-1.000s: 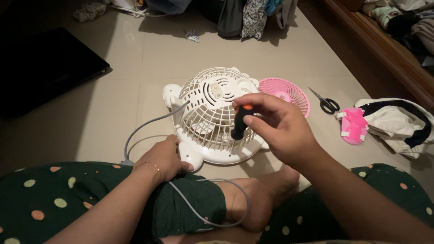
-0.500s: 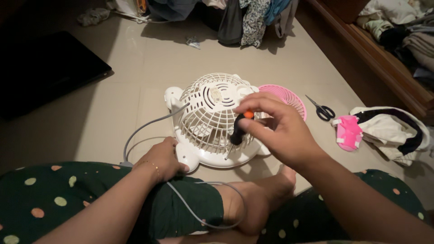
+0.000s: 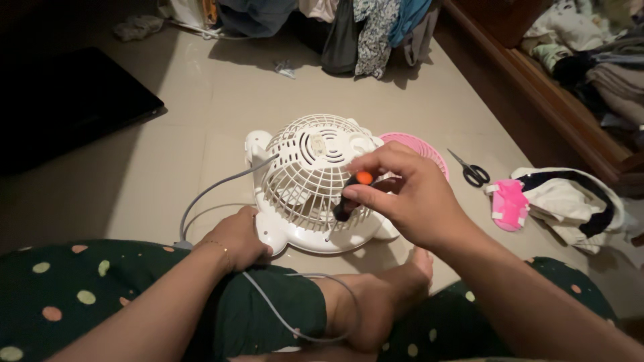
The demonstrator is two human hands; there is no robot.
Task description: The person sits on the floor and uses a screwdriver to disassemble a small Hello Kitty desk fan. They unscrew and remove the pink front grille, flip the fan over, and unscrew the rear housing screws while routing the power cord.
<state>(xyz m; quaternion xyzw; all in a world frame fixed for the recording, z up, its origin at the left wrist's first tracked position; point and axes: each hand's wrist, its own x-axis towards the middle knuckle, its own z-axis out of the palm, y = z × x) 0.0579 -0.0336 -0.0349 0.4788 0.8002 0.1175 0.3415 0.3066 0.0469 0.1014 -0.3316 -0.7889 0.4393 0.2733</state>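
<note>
While the right hand (image 3: 409, 198) grips a screwdriver (image 3: 350, 196) against the white fan (image 3: 312, 181), the left hand (image 3: 238, 238) rests on the fan's base.

Compared with half a second ago, the right hand has barely shifted: its fingers stay closed round the black handle with the orange end, the tip low on the wire grille. The left hand remains curled over the base edge beside the grey cord (image 3: 221, 184), which loops across the lap. The fan lies on the tiled floor before the crossed legs. Behind it lies a pink grille (image 3: 426, 146); scissors (image 3: 471, 171) are near, then a pink piece (image 3: 510, 204) on a white cloth bag (image 3: 570, 204).
</note>
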